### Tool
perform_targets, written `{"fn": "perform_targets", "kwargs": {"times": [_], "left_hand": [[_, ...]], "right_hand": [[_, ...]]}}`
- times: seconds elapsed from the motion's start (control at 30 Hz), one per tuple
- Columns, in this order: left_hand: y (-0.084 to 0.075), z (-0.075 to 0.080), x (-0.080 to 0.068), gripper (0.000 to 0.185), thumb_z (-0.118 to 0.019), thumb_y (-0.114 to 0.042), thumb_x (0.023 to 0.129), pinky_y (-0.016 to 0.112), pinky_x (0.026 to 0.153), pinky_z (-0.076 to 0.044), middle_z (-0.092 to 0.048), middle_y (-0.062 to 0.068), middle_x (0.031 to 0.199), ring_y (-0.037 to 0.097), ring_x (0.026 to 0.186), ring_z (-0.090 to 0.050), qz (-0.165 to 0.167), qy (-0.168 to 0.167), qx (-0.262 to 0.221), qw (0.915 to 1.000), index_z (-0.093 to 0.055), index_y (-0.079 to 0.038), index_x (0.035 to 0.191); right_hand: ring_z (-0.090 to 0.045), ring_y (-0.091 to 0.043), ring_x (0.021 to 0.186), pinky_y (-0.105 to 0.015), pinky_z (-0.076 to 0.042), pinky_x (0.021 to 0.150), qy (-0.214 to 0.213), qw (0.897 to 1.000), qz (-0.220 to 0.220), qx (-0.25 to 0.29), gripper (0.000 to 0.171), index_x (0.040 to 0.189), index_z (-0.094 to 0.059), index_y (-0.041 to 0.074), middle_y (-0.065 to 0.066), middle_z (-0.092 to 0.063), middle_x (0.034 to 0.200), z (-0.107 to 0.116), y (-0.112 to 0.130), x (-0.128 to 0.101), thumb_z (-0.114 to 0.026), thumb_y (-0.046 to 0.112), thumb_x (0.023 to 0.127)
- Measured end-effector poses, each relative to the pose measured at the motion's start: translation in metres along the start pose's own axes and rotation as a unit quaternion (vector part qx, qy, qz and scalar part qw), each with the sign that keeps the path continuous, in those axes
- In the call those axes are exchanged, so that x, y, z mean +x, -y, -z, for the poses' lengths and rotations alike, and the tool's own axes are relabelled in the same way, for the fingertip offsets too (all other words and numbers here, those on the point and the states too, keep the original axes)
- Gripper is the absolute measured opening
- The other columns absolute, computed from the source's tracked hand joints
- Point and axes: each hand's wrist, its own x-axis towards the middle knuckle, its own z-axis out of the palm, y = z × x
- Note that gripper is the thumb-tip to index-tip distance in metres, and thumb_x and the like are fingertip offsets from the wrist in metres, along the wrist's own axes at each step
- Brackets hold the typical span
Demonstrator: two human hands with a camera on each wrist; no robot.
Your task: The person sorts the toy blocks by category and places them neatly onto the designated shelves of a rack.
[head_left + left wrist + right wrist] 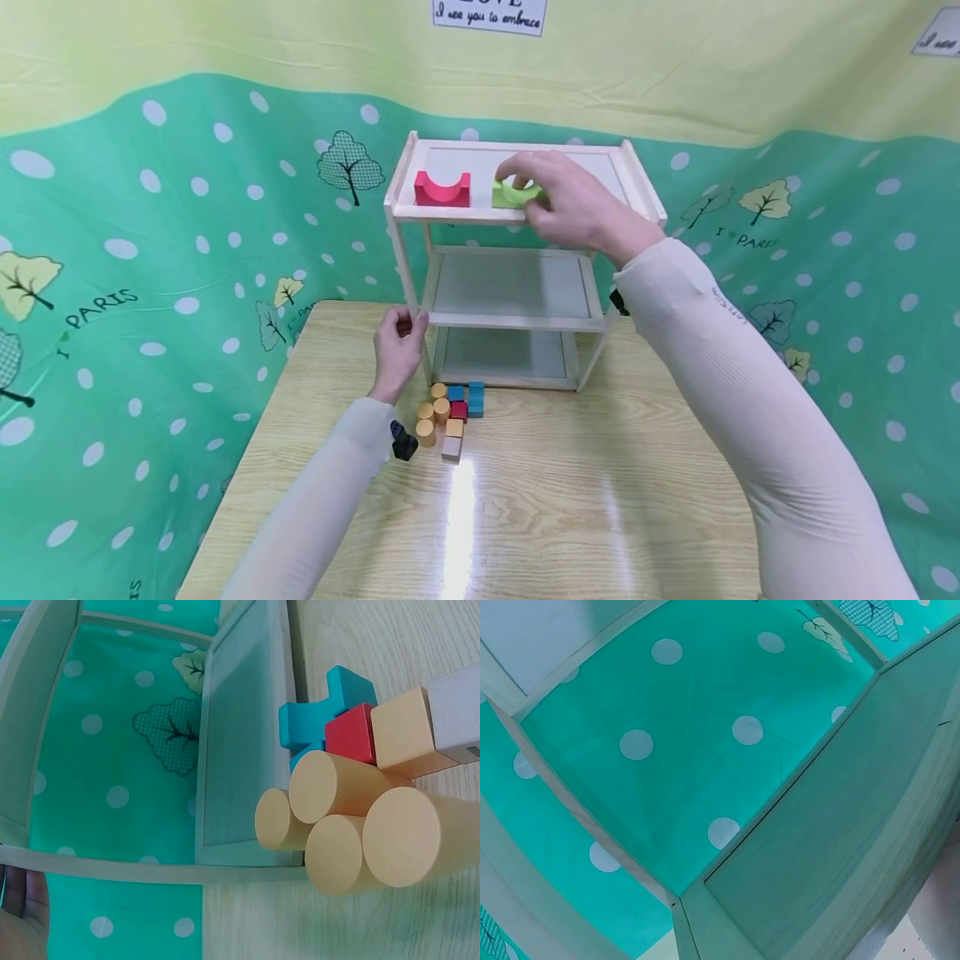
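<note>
Up top, the right hand pinched the green block; it looked light and hard. The left hand gripped the shelf post.

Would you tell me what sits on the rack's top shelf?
A red block and a green block, which the right hand grips. The hand hides whatever lies behind it.

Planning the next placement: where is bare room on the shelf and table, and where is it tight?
Free: top shelf right of the green block under the right hand; middle shelf; bottom shelf; table front and right. Crowded: block cluster by the left hand, which grips the front post.
</note>
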Motion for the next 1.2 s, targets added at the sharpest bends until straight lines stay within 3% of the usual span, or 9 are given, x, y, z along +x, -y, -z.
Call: {"fn": "perform_targets", "kwargs": {"times": [0.33, 0.53, 0.63, 0.87, 1.2], "left_hand": [[0.001, 0.0, 0.0, 0.024, -0.057, -0.011, 0.096, 0.043, 0.081, -0.049, -0.059, 0.025, 0.098, 0.034, 0.089, -0.057, -0.001, 0.003, -0.006, 1.0, -0.056, 0.012, 0.105], [0.002, 0.0, 0.0, 0.024, -0.057, -0.01, 0.096, 0.05, 0.081, -0.048, -0.058, 0.027, 0.097, 0.037, 0.088, -0.056, -0.008, 0.004, -0.016, 0.9998, -0.055, 0.012, 0.104], [0.002, 0.0, 0.0, 0.023, -0.057, -0.01, 0.096, 0.047, 0.08, -0.049, -0.059, 0.027, 0.097, 0.036, 0.088, -0.057, -0.008, 0.002, -0.012, 0.9999, -0.056, 0.012, 0.104], [0.001, -0.001, 0.0, 0.024, -0.057, -0.012, 0.096, 0.026, 0.074, -0.048, -0.059, 0.024, 0.098, 0.033, 0.088, -0.057, 0.008, 0.001, -0.001, 1.0, -0.056, 0.011, 0.105], [0.0, -0.001, 0.0, 0.025, -0.057, -0.012, 0.096, 0.025, 0.074, -0.047, -0.059, 0.024, 0.098, 0.033, 0.088, -0.056, 0.011, -0.003, 0.002, 0.9999, -0.056, 0.011, 0.105]], "right_hand": [[-0.045, -0.023, 0.117, -0.044, -0.039, 0.099, 0.004, 1.0, -0.011, 0.002, 0.049, 0.136, -0.048, 0.024, -0.006, -0.053, 0.128, 0.002, 0.002, -0.001, -0.047, 0.005, 0.09], [-0.043, -0.02, 0.117, -0.04, -0.039, 0.097, -0.024, 0.999, -0.021, -0.002, 0.051, 0.138, -0.047, 0.025, -0.003, -0.047, 0.133, 0.005, 0.0, -0.009, -0.046, 0.007, 0.09], [-0.042, -0.019, 0.118, -0.04, -0.039, 0.098, -0.043, 0.999, -0.019, -0.009, 0.05, 0.137, -0.048, 0.025, -0.001, -0.046, 0.134, 0.006, -0.001, -0.012, -0.046, 0.009, 0.09], [-0.041, -0.022, 0.123, -0.042, -0.037, 0.102, -0.092, 0.995, 0.008, -0.039, 0.044, 0.135, -0.051, 0.018, -0.004, -0.048, 0.132, 0.006, -0.006, -0.022, -0.05, 0.014, 0.091], [-0.047, -0.028, 0.117, -0.04, -0.038, 0.099, -0.204, 0.973, 0.078, -0.074, 0.039, 0.125, -0.057, 0.005, -0.012, -0.056, 0.121, -0.007, -0.015, -0.04, -0.054, 0.009, 0.086]]}}
